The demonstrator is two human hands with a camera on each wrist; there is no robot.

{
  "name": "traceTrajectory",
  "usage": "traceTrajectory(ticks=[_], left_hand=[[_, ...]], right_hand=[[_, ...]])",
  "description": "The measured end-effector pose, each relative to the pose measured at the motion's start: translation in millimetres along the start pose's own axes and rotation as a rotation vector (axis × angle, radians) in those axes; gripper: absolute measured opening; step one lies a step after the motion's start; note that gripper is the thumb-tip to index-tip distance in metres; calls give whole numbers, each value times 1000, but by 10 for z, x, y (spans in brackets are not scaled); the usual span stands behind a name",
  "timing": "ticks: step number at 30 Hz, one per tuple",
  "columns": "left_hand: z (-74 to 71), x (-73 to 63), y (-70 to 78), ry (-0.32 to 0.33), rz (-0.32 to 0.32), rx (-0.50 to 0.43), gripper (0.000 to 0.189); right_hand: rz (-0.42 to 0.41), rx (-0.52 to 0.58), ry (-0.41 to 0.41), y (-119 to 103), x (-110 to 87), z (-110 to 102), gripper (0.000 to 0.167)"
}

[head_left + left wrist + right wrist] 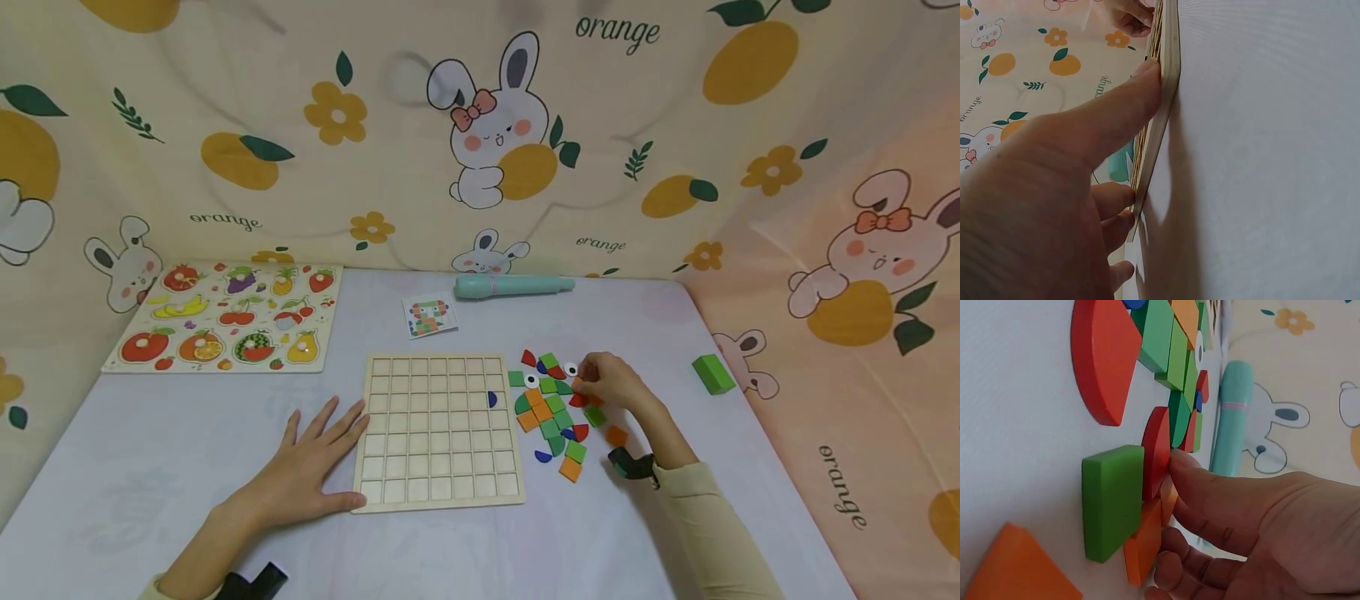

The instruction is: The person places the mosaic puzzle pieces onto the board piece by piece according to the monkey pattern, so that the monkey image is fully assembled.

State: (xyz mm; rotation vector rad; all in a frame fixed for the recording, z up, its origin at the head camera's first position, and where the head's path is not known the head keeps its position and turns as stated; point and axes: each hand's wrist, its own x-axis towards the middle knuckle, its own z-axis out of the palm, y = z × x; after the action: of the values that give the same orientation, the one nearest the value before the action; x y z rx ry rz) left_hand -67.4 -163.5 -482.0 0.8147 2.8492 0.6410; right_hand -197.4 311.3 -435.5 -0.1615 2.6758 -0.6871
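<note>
My left hand (303, 471) lies with fingers spread, thumb and fingertips touching the left edge of a wooden grid board (435, 507). In the left wrist view the thumb rests on the rim of the board (1169, 69). One blue half-round piece (492, 399) sits in a cell near its right side. My right hand (617, 382) is at the far right of a pile of coloured pieces, its thumb and fingers pinching an orange piece (1170, 499), partly hidden. Beside the fingers are a red half-round piece (1158, 450) and a green square (1113, 500).
Several loose pieces (553, 404) lie right of the board. Behind it are a pattern card (430, 316) and a teal pen-like stick (513, 286). A fruit puzzle board (225, 317) lies at the back left, a green block (713, 375) near the right table edge.
</note>
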Motion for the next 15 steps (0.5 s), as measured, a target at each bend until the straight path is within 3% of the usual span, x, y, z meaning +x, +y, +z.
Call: traceTrajectory(ticks=[8,15], left_hand=[[-12,-3,-1,2,-1,-8,103],[-21,-3,-5,4,2,-8,103]], right_hand=[[-9,22,29,-28,3,20,19],[-106,118,76,-153,-31,-17,10]])
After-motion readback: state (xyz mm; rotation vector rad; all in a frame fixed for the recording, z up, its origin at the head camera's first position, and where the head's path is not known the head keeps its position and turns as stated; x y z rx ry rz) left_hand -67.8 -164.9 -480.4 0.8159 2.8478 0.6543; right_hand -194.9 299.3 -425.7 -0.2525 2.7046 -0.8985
